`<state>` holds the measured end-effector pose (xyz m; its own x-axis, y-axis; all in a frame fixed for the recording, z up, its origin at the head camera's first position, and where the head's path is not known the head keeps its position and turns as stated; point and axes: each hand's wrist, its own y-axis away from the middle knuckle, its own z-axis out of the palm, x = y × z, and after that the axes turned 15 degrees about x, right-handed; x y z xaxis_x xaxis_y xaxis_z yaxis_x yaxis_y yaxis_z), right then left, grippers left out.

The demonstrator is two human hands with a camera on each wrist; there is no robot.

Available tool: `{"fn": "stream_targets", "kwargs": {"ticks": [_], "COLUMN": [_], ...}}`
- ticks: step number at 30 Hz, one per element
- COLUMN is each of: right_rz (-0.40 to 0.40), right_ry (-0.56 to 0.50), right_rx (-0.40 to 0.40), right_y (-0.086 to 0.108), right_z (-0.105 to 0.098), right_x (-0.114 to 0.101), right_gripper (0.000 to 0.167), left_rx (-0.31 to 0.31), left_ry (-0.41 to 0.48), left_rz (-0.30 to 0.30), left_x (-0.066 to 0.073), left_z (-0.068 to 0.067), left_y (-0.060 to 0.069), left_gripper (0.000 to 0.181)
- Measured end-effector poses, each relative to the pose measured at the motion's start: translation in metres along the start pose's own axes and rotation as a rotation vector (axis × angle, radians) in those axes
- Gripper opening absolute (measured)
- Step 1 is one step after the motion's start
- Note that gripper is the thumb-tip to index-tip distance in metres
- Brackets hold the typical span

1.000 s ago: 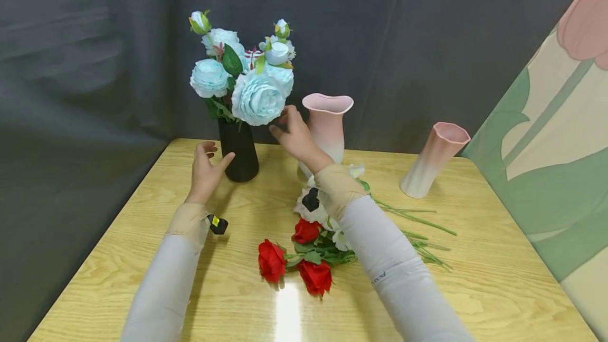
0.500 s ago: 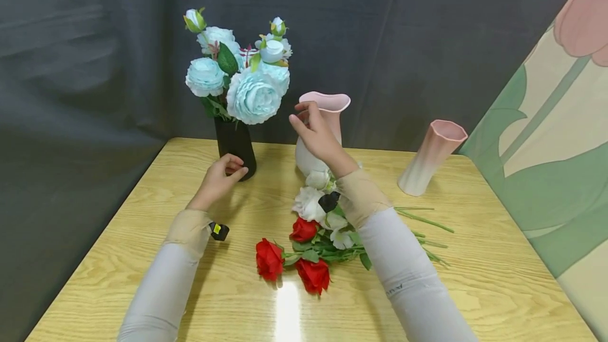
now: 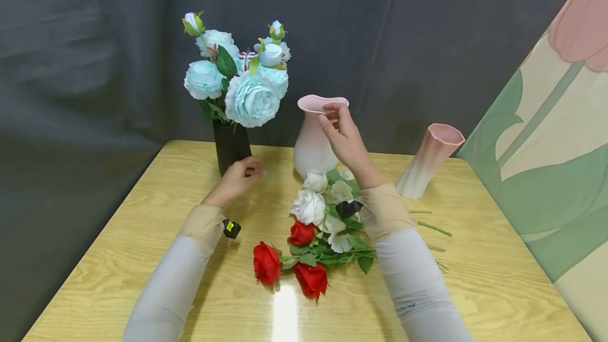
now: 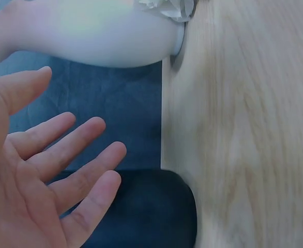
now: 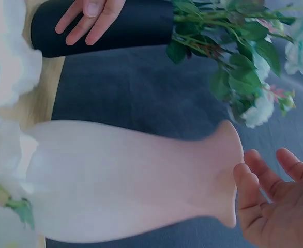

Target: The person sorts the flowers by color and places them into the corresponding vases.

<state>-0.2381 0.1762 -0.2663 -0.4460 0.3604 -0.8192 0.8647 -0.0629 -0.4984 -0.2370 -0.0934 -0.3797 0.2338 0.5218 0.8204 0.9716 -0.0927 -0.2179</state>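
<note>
Left grip (image 3: pixel 239 177), fingers loose and empty, is beside the black vase (image 3: pixel 230 144); right grip (image 3: pixel 347 139) likewise by the pink-white vase (image 3: pixel 312 146). Both stand upright on the bench (image 3: pixel 499 278); sleeve (image 3: pixel 412 278) lettering is unreadable.

The right sleeve (image 3: pixel 415 273) bears small dark lettering (image 3: pixel 406 308), too blurred to read.

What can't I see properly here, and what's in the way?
Head view: most of the foot of the black vase, behind the left hand.
Head view: parts of the green stems, behind the right sleeve.
Head view: the writing on that sleeve, too small to read.
Left wrist view: one side of the middle vase, cut off by the top edge.
</note>
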Motion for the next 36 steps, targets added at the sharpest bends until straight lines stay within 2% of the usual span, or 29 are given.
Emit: {"fn": "stream_targets", "kwargs": {"ticks": [5, 9, 13, 17, 24, 28, 32, 36], "right_rz": [0.002, 0.022, 0.042, 0.06, 0.115, 0.155, 0.219, 0.256], "right_ry": [-0.02, -0.015, -0.002, -0.012, -0.045, -0.031, -0.027, -0.013], "right_rx": [0.033, 0.069, 0.128, 0.154, 0.186, 0.215, 0.254, 0.242], "right_y": [0.001, 0.004, 0.008, 0.012, 0.022, 0.034, 0.049, 0.058], "right_z": [-0.015, -0.028, -0.041, -0.052, -0.068, -0.08, -0.094, -0.104], "right_x": [0.003, 0.008, 0.013, 0.017, 0.022, 0.03, 0.041, 0.052], "right_gripper": [0.036, 0.036, 0.036, 0.038, 0.037, 0.034, 0.026, 0.017], "left_rx": [0.029, 0.035, 0.039, 0.083, 0.131, 0.149, 0.132, 0.132], "left_ry": [-0.027, 0.014, 0.089, 0.132, 0.178, 0.202, 0.183, 0.174], "left_rz": [0.032, 0.032, 0.065, 0.097, 0.02, -0.01, -0.031, -0.029], "left_x": [0.009, 0.018, 0.029, 0.042, 0.056, 0.059, 0.061, 0.062], "left_z": [0.004, 0.008, 0.013, 0.016, 0.02, 0.032, 0.046, 0.055], "left_y": [-0.01, -0.021, -0.039, -0.058, -0.074, -0.079, -0.081, -0.081], "left_gripper": [0.051, 0.055, 0.059, 0.064, 0.08, 0.084, 0.085, 0.082]}}
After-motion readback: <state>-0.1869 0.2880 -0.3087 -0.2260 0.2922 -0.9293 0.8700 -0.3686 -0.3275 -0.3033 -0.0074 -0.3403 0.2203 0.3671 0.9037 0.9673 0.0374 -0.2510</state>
